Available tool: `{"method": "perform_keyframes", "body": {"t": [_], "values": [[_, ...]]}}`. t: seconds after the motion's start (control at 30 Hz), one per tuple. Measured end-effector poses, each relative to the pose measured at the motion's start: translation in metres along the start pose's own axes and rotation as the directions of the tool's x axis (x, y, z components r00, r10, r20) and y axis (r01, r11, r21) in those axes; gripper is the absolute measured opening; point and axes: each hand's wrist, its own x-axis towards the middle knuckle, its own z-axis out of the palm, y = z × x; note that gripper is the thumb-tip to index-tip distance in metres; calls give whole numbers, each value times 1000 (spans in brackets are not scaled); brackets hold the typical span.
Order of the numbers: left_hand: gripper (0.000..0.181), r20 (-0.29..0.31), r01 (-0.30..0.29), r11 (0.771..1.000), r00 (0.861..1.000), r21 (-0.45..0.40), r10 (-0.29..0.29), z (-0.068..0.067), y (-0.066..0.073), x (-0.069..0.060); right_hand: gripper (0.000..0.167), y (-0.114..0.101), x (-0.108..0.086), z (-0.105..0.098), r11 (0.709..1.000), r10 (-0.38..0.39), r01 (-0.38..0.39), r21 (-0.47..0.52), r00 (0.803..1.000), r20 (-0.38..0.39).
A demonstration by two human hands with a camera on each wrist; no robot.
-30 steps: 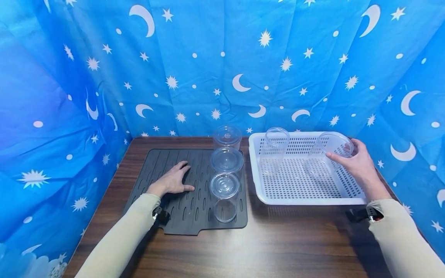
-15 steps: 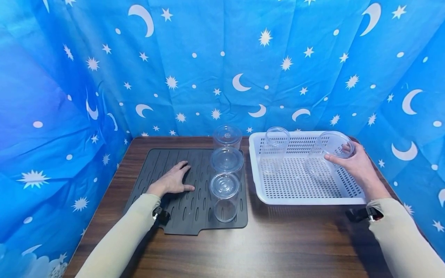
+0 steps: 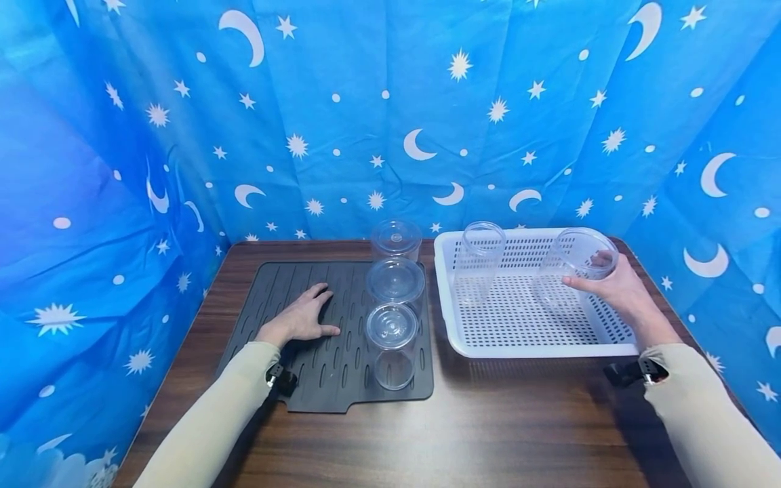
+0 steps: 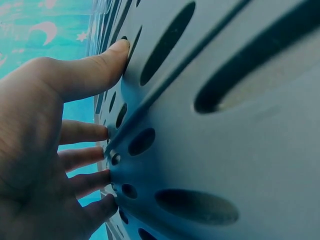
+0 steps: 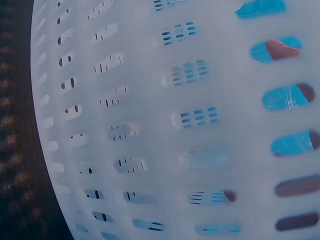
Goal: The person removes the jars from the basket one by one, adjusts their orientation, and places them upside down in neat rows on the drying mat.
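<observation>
At the right end of the white basket (image 3: 448, 298), the right hand (image 3: 622, 291) grips a clear plastic cup (image 3: 552, 274) by its upper part, thumb on the near side. That cup leans inside the basket. In the right wrist view the basket's slotted wall (image 5: 150, 100) hides most of the hand. The left hand (image 3: 299, 317) rests with spread fingers on the black ridged mat (image 3: 317, 386); the left wrist view shows its fingertips and thumb (image 4: 95, 75) touching the slotted mat (image 4: 210, 150).
Another clear cup (image 3: 478, 271) leans in the basket's left part. Several clear containers stand in a column along the mat's right side, among them a front one (image 3: 393, 329) and a wider one (image 3: 395, 281); one more (image 3: 396, 238) is behind. A blue curtain (image 3: 360, 122) surrounds the wooden table (image 3: 488, 420).
The right hand has shifted slightly down and left on the cup, which has moved very little. The left hand keeps its place on the mat. The head view has shifted slightly.
</observation>
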Motion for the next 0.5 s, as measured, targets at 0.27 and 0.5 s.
{"method": "perform_keyframes", "body": {"t": [0.27, 0.5], "values": [[90, 2, -2, 1000, 1000, -3, 2, 0, -1, 0, 124, 2, 2, 2, 1000, 19, -19, -19, 999, -29], [90, -1, -5, 1000, 1000, -1, 5, 1, -2, 0, 120, 2, 0, 1, 999, 39, -40, -28, 998, -43]]}}
